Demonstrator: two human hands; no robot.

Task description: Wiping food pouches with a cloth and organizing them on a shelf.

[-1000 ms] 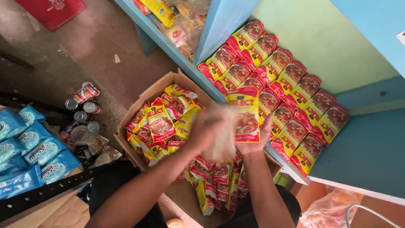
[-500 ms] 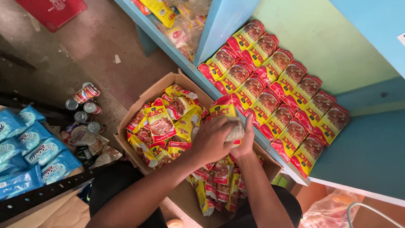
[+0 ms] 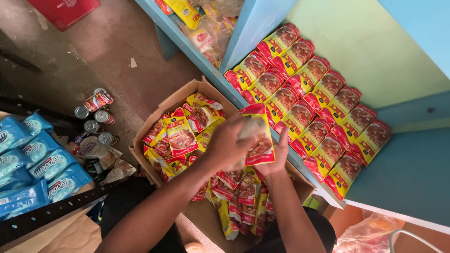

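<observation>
Both hands met over the cardboard box (image 3: pixel 164 110): the left hand (image 3: pixel 227 147) curled around a red-and-yellow pouch (image 3: pixel 260 140), the right hand (image 3: pixel 276 157) propping it from beneath, seemingly steadying it near the rows of pouches on the blue shelf (image 3: pixel 403 173).

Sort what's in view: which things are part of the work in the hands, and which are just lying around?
In the work:
left hand and right hand, both on a red-and-yellow pouch
cardboard box of like pouches
pouch rows on the blue shelf

Lying about:
cans
blue packs
red crate
</observation>
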